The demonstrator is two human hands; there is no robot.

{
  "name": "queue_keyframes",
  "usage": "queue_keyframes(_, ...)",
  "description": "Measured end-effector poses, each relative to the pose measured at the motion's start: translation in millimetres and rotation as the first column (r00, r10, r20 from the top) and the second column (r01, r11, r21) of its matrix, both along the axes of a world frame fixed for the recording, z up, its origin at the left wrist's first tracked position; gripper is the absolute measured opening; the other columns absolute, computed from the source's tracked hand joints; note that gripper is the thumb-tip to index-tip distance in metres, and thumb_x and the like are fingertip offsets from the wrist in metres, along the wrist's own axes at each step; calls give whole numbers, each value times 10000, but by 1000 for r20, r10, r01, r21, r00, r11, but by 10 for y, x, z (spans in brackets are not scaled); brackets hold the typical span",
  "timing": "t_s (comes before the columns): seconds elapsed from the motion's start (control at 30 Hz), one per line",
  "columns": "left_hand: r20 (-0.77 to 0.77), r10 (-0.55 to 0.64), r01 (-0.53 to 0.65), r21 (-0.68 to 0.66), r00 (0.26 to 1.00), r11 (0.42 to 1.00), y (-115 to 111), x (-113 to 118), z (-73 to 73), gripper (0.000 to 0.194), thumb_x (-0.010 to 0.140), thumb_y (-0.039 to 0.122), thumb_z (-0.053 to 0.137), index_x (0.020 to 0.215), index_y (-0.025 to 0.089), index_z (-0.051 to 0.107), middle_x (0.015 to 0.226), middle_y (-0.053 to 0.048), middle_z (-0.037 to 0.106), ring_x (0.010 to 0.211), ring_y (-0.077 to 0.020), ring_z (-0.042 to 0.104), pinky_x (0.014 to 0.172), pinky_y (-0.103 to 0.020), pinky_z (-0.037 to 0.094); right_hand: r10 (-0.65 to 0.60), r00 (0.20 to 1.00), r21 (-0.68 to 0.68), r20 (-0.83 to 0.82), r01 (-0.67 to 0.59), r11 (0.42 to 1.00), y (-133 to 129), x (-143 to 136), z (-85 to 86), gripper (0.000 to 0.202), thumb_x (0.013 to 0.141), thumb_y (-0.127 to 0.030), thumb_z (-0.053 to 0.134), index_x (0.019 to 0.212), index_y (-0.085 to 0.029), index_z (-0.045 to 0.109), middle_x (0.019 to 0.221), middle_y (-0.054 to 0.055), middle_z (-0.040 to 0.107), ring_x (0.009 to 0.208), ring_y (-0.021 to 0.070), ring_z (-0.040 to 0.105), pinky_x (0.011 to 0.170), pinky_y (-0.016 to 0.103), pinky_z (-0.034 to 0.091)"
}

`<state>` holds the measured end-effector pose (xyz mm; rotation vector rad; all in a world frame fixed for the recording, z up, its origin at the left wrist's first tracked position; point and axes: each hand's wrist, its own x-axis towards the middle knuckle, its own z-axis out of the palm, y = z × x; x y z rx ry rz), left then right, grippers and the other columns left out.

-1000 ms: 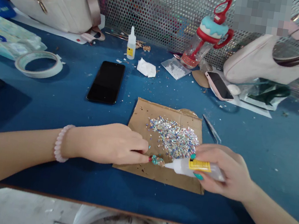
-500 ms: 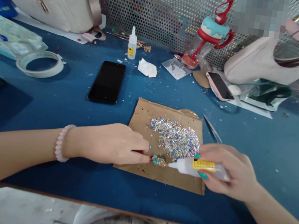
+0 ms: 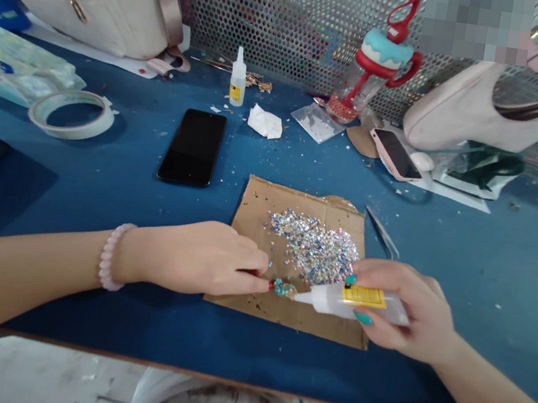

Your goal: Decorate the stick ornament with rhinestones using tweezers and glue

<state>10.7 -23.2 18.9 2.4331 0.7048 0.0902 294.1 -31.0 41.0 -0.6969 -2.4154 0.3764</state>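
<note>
My left hand (image 3: pixel 209 260) is closed, its fingertips pinching one end of a small ornament (image 3: pixel 283 288) crusted with turquoise stones, with a bare golden-brown tip. In my right hand (image 3: pixel 408 313) lies a clear glue bottle (image 3: pixel 335 299) with a yellow label, tipped on its side. Its white nozzle points left and meets or nearly meets the ornament's bare end. Beneath both is a piece of cardboard (image 3: pixel 258 206), which bears a spread heap of glittering rhinestones (image 3: pixel 316 242). The ornament's held end is hidden by my left fingers.
Tweezers (image 3: pixel 382 232) lie right of the cardboard. Behind are a black phone (image 3: pixel 193 148), a second glue bottle (image 3: pixel 237 82), crumpled tissue (image 3: pixel 265 122) and a small plastic bag (image 3: pixel 317 124). A tape roll (image 3: pixel 71 125) sits left; a red-handled cup (image 3: pixel 363 74) stands against the mesh wall.
My right hand and the glue bottle have shifted slightly left, bringing the nozzle over the ornament's bare end. My left hand has stayed in place.
</note>
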Motion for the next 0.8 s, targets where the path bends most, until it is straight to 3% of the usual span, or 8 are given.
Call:
queue_keyframes(0.33, 7, -13, 13, 24, 1000, 1000, -4, 0, -9, 303, 1005, 400, 388, 947, 205, 613, 868, 24, 686, 776, -127, 615, 639, -277, 336, 27, 1000, -27, -8, -27, 999, -17, -38, -73, 78, 931, -316, 501, 906, -244, 516, 565, -42, 556, 434, 112, 522, 403, 233, 423)
queue_keyframes(0.8, 6, -8, 8, 8, 1000, 1000, -1, 7, 20, 302, 1003, 395, 391, 933, 207, 616, 848, 24, 682, 759, -125, 611, 637, -269, 337, 46, 999, -49, -2, -46, 998, -25, -39, -69, 64, 883, -245, 530, 944, -256, 515, 624, -28, 589, 453, 126, 535, 416, 239, 431)
